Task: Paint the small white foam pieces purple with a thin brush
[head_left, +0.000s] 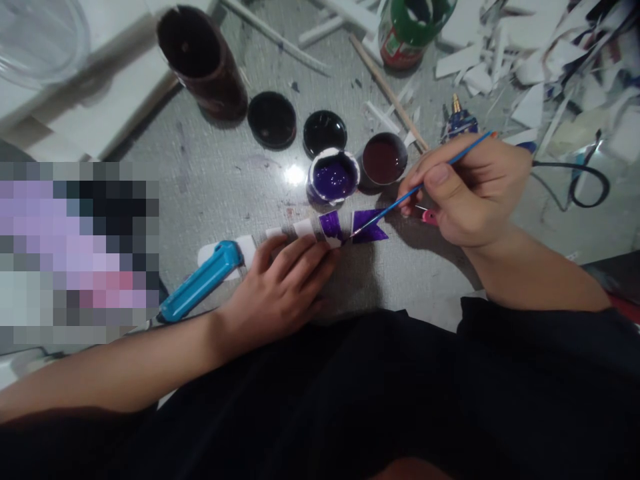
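Observation:
Pinched in my right hand (470, 187) is a thin blue paintbrush (410, 195), its tip close to the edge of a small partly purple piece (329, 225). My left hand (287, 273) lies flat on the table, fingers stretched out, with fingertips pressing on that piece and beside small white pieces (304, 228). Just right of the brush tip lies a purple piece with a notched end (367, 227). Above them stands an open pot of purple paint (334, 177), its rim smeared white. A blue utility knife (203, 280) rests left of my left hand.
A dark red paint pot (384, 159), two black lids (273, 120), a brown cylinder (203, 63) and a green-red jar (413, 33) stand beyond my hands. White scraps (530, 60) cover the back right. A wooden stick (387, 90) lies near a blue tube (460, 120).

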`<state>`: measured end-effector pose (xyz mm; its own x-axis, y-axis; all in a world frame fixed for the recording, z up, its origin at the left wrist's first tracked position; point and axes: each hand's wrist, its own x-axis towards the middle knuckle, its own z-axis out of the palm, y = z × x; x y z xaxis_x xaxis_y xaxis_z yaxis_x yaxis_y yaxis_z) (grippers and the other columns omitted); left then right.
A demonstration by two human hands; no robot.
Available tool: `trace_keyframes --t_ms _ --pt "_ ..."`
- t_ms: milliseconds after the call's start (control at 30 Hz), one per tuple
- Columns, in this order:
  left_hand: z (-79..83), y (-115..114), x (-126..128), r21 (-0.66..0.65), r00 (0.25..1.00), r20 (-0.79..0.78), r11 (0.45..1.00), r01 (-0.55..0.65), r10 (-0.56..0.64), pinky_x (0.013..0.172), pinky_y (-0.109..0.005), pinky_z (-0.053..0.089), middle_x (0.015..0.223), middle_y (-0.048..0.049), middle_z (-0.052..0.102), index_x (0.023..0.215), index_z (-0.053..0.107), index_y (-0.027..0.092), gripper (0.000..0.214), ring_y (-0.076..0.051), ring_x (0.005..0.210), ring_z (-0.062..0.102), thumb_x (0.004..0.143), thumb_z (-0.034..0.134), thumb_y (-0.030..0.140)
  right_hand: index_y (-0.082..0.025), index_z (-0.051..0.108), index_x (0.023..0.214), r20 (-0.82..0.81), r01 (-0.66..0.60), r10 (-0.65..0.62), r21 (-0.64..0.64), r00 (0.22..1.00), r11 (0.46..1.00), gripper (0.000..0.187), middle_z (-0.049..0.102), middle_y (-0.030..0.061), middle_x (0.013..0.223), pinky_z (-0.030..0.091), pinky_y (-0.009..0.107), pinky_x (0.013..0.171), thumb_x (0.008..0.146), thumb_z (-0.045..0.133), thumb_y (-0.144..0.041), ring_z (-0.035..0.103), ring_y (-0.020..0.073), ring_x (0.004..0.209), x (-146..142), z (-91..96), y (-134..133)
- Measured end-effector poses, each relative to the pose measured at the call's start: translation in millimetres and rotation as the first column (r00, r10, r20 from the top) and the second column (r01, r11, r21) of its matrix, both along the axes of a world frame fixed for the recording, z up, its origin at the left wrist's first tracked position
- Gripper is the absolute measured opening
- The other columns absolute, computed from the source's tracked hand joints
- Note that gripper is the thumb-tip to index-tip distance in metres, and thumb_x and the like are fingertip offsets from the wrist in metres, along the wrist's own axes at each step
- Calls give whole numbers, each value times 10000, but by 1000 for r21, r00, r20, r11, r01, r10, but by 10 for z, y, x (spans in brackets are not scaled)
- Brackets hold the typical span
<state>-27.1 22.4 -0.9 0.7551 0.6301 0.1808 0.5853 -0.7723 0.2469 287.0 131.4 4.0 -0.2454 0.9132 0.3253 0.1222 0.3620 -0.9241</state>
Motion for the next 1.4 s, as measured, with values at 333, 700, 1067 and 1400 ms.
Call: trace_keyframes --t_ms 333,700,1067,1400 --pt "-15 -9 -11 -10 1000 3 1000 -9 9 1282 -588 564 1553 -203 809 1703 706 107 635 -400 1452 695 1134 732 389 -313 896 977 -55 11 -11 0 998 1000 232 790 -21 730 440 266 353 1104 861 -503 674 134 497 23 -83 35" --pt "-41 -30 -13 -32 1000 -14 999 -21 21 1309 -586 558 1572 -190 804 1717 705 160 644 -398 1480 693 1131 742 426 -314 878 937 -31 73 -72 2 997 997 282 775 -23 694 432 287 353 1082 872 -556 664 147 493 -6 -63 18" --pt "0 1 -7 -9 1000 9 1000 -9 9 1274 -583 563 1539 -195 812 1682 719 110 607 -394 1441 699 1143 732 390 -307 901 978 -32 66 -65 32 997 997 254 792 -42 721 456 250 359 1112 859 -519 691 120 499 2 -47 2" --pt "-31 -30 -5 -59 999 9 998 -37 37 1316 -590 565 1565 -193 803 1701 728 173 631 -399 1468 697 1103 774 369 -316 891 913 -51 143 -142 23 989 989 273 788 -30 693 450 263 352 1060 897 -546 667 129 473 -72 -60 -9"
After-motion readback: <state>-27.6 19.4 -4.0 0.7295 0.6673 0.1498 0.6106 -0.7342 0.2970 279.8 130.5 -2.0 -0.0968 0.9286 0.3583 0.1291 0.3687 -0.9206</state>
